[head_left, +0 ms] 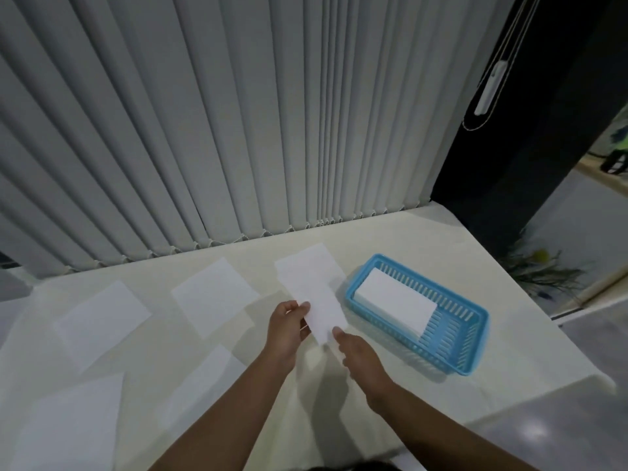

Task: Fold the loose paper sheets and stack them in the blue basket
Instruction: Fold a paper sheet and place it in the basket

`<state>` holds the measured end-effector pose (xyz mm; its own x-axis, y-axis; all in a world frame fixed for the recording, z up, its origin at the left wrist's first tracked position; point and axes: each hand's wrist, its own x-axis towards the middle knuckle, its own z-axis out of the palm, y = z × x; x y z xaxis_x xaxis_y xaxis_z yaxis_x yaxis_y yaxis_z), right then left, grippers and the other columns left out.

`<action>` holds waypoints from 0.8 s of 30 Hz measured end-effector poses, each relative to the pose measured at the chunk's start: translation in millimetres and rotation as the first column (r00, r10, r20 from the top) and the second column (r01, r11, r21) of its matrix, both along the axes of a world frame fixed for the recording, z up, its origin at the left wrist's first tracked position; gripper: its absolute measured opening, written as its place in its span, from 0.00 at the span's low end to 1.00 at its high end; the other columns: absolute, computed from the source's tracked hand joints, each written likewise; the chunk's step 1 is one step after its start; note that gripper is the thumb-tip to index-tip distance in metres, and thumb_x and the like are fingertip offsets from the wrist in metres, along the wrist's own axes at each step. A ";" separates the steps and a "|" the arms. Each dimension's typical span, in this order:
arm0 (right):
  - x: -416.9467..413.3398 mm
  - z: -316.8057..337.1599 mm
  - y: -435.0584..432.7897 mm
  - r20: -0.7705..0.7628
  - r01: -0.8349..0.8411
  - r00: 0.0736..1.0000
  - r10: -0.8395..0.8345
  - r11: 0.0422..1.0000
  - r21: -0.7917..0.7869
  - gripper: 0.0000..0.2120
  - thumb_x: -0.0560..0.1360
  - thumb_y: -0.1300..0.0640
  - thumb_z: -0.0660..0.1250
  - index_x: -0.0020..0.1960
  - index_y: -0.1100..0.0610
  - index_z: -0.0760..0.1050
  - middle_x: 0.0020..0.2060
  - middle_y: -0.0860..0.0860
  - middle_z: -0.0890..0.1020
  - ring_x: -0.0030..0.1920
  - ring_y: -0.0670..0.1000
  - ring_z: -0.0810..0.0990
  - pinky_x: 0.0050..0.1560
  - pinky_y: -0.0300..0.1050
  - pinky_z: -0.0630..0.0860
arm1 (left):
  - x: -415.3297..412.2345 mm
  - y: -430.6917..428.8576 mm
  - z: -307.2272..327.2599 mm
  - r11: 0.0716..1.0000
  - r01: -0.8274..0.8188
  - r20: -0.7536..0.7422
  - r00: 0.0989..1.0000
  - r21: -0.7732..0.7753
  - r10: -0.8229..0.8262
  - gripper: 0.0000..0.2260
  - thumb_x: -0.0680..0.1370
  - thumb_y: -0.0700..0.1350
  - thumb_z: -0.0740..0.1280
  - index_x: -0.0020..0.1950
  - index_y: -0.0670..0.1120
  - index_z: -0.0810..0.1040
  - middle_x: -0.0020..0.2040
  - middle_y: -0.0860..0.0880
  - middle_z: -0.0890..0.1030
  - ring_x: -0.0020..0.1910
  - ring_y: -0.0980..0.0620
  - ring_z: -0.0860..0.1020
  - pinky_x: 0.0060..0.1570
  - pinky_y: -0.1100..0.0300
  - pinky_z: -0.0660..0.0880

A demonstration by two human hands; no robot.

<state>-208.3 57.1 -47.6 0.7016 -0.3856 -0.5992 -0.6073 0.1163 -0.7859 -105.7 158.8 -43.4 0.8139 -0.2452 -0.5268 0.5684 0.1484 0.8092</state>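
Gripping a paper sheet (pixel 317 294) with both hands beside the blue basket (pixel 472 338).

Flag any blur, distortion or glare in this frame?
Head view: wide-angle bend fans the blinds, curves the table edge; loose sheets wash out against it; left hand and right hand, pinching the held sheet, cast soft shadows; floor glare lower right.

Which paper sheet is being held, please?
The sheet beside the blue basket; the left hand and right hand pinch its near end, while the others lie untouched.

Left hand (pixel 285 329) beside right hand (pixel 360 358), fingers (pixel 303 306) curled
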 end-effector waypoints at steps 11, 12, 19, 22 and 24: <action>3.7 22.9 -59.1 0.112 0.244 0.962 -0.248 0.968 0.055 0.04 0.75 0.59 0.68 0.43 0.58 0.76 0.35 0.51 0.77 0.34 0.50 0.73 0.36 0.41 0.73 | -8.3 -40.0 7.7 0.986 0.045 -0.090 0.994 -0.161 -0.060 0.06 0.78 0.44 0.66 0.53 0.44 0.79 0.50 0.46 0.85 0.51 0.47 0.82 0.49 0.55 0.79; 1.0 26.2 -69.7 0.106 0.229 0.968 -0.229 0.973 0.014 0.05 0.75 0.58 0.68 0.41 0.57 0.76 0.34 0.51 0.77 0.33 0.49 0.72 0.35 0.40 0.72 | -4.6 -46.5 10.5 0.987 0.038 -0.083 0.995 -0.155 -0.051 0.05 0.78 0.43 0.66 0.52 0.44 0.79 0.50 0.46 0.84 0.50 0.48 0.82 0.48 0.55 0.78; -4.8 30.3 -139.3 0.115 0.371 0.922 -0.369 0.929 0.012 0.12 0.74 0.62 0.70 0.34 0.59 0.71 0.28 0.53 0.72 0.28 0.49 0.69 0.29 0.39 0.66 | 11.5 -98.2 17.0 0.983 0.173 0.011 0.985 0.065 -0.174 0.05 0.77 0.44 0.67 0.45 0.43 0.77 0.44 0.46 0.83 0.42 0.52 0.82 0.46 0.60 0.79; -3.2 24.1 -160.5 0.116 0.447 0.887 -0.447 0.894 0.026 0.08 0.73 0.62 0.71 0.37 0.57 0.75 0.30 0.52 0.75 0.31 0.49 0.72 0.31 0.41 0.66 | 18.8 -113.9 15.6 0.983 0.156 0.028 0.987 0.094 -0.159 0.05 0.77 0.44 0.67 0.44 0.44 0.79 0.43 0.45 0.83 0.42 0.52 0.82 0.47 0.60 0.79; -4.3 17.5 -168.9 0.104 0.480 0.872 -0.478 0.877 0.003 0.07 0.72 0.61 0.72 0.37 0.57 0.76 0.30 0.52 0.76 0.31 0.49 0.72 0.31 0.40 0.67 | 20.7 -118.8 13.8 0.975 0.157 0.052 0.985 0.154 -0.166 0.05 0.77 0.44 0.68 0.44 0.43 0.80 0.42 0.45 0.82 0.41 0.51 0.81 0.47 0.61 0.79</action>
<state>-212.6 -111.8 -30.1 0.4822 -0.7022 -0.5237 -0.4008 0.3548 -0.8447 -85.0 40.0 -29.6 0.8031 -0.2988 -0.5155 0.5214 -0.0664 0.8507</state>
